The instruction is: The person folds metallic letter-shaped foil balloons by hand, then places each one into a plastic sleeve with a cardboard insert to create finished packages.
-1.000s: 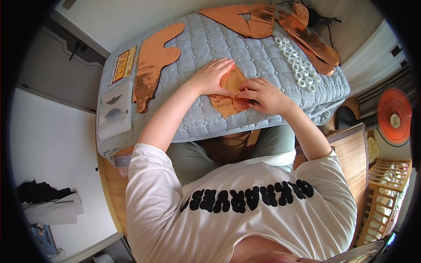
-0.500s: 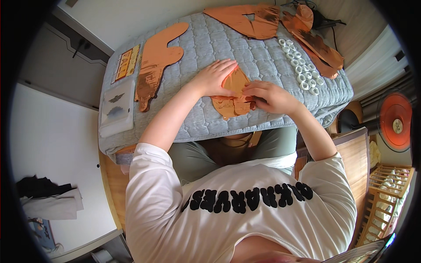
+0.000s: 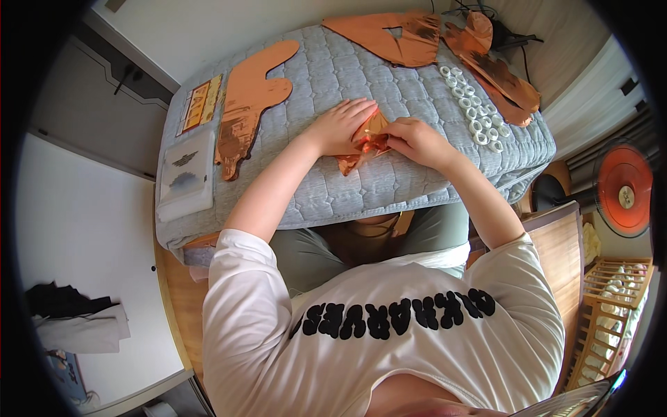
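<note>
A deflated copper-coloured foil balloon [image 3: 374, 128] lies crumpled on the grey quilted mattress [image 3: 313, 198] in front of me. My left hand [image 3: 343, 128] rests flat over its left part, fingers stretched out and pressing down. On the other side my right hand [image 3: 422, 143] is closed, its thumb and fingers pinching the bunched foil. A lower flap of the balloon shows below my left hand; the rest of its outline is hidden under the hands and folds.
Flat foil balloons lie at the left [image 3: 249, 94], far middle [image 3: 382, 35] and far right [image 3: 500, 80]. Several white ring-shaped rolls [image 3: 479, 111] stand in rows at right. A clear plastic package [image 3: 186, 170] and a printed card [image 3: 201, 104] sit along the left edge.
The balloon's lower part, spread flat before, is now folded up and bunched. My right hand has moved slightly up and closed tighter on it. My left hand stays nearly in place.
</note>
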Action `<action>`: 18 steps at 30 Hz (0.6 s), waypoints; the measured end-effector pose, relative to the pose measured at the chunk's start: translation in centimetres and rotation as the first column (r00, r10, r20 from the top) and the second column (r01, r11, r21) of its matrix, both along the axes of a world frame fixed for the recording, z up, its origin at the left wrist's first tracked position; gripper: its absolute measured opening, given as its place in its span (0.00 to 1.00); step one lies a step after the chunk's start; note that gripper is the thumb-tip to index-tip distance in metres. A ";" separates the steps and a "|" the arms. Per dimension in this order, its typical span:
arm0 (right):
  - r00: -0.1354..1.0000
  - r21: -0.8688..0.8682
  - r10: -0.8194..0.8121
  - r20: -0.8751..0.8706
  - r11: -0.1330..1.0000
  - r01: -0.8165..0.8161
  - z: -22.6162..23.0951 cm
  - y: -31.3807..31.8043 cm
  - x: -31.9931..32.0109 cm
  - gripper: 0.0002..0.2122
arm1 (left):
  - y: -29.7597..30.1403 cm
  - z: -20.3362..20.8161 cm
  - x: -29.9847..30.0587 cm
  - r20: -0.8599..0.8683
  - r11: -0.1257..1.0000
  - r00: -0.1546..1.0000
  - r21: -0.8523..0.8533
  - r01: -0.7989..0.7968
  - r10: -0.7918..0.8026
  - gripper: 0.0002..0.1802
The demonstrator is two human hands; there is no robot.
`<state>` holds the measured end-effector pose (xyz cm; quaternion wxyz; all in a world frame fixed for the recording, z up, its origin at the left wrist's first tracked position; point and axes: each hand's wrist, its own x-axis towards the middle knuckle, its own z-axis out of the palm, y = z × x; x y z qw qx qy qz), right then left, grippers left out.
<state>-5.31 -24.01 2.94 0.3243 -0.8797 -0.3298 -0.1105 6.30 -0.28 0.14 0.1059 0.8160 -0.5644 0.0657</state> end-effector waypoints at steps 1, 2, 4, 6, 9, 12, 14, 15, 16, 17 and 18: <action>0.999 0.018 -0.035 -0.036 0.999 0.036 0.1 0.3 0.1 0.08 | 0.0 -0.1 0.1 0.000 1.000 1.000 -0.003 0.000 0.000 0.48; 0.999 0.015 -0.034 -0.036 0.999 0.035 0.2 0.6 0.3 0.08 | 0.1 -0.3 0.2 -0.001 1.000 1.000 -0.002 -0.006 0.006 0.48; 0.998 -0.027 -0.038 -0.057 0.999 0.036 0.4 0.8 0.6 0.10 | -0.1 -0.2 0.3 -0.004 1.000 1.000 -0.004 -0.004 0.003 0.48; 0.988 -0.009 -0.065 -0.138 0.998 0.065 0.6 1.1 0.8 0.10 | -0.1 -0.3 0.2 -0.037 1.000 0.999 -0.026 -0.009 0.008 0.42; 0.962 -0.001 -0.114 -0.247 0.993 0.117 0.9 1.7 1.4 0.12 | 0.2 -0.5 0.6 -0.170 0.995 0.985 -0.097 0.002 -0.018 0.35; 0.939 -0.042 -0.170 -0.299 0.985 0.165 0.9 2.6 1.9 0.14 | 0.5 -0.8 1.9 -0.332 0.984 0.939 -0.174 0.033 -0.091 0.31; 0.925 -0.073 -0.202 -0.321 0.979 0.188 1.0 3.3 2.3 0.15 | 0.9 -1.2 2.2 -0.637 0.958 0.759 -0.281 -0.066 -0.134 0.30; 0.914 -0.134 -0.245 -0.323 0.968 0.213 1.0 3.4 2.5 0.15 | 0.7 -1.0 2.2 -0.851 0.921 0.478 -0.341 -0.191 -0.216 0.30; 0.902 -0.193 -0.287 -0.321 0.953 0.235 1.0 3.5 2.7 0.15 | 0.9 -0.8 2.2 -0.828 0.894 0.463 -0.423 -0.149 -0.315 0.29; 0.902 -0.193 -0.289 -0.320 0.952 0.237 0.6 3.6 3.0 0.15 | 0.9 -0.5 2.2 -0.828 0.894 0.464 -0.424 -0.147 -0.316 0.29; 0.915 -0.184 -0.276 -0.295 0.956 0.229 0.2 3.6 3.4 0.14 | 0.6 0.0 1.8 -0.812 0.941 0.550 -0.313 -0.130 -0.194 0.33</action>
